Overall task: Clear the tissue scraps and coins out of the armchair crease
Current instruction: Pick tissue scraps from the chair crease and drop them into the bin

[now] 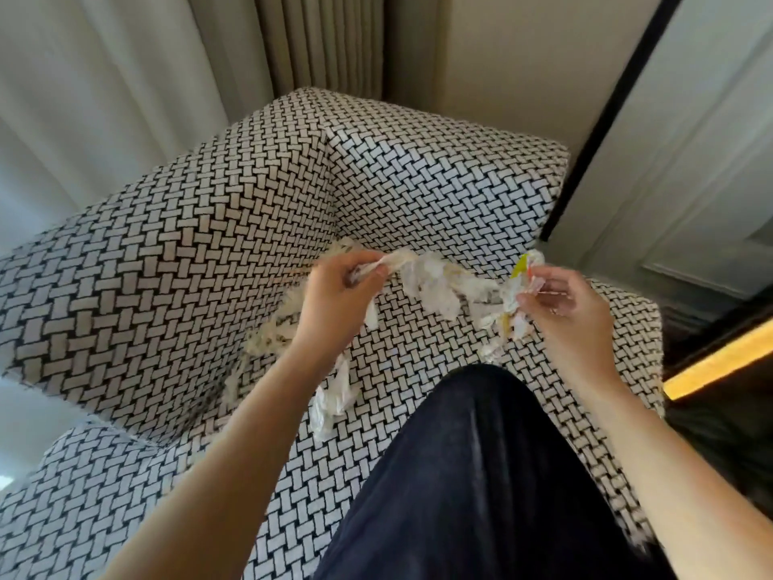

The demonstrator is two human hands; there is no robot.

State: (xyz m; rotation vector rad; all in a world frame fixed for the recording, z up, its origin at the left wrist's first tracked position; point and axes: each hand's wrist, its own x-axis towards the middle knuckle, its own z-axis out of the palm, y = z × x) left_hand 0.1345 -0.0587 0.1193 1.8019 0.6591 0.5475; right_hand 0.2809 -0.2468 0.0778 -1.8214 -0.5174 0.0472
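our dark-clad knee [481, 475] rests on the armchair [167, 265] seat. just beyond it a white tissue scrap [334, 403] lies on the seat, and frayed scraps [267, 337] sit along the left crease. our left hand [334, 286] and right hand [560, 299], fingers curled, each pinch one end of a crumpled white wad [439, 282] stretched above the seat. whether it is a bag or tissue, and what it holds, we cannot tell. a curtain [83, 77] hangs behind.

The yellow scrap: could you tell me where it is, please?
Head view, right of centre: the yellow scrap sticks up just above the right hand, which pinches the tissue bundle.
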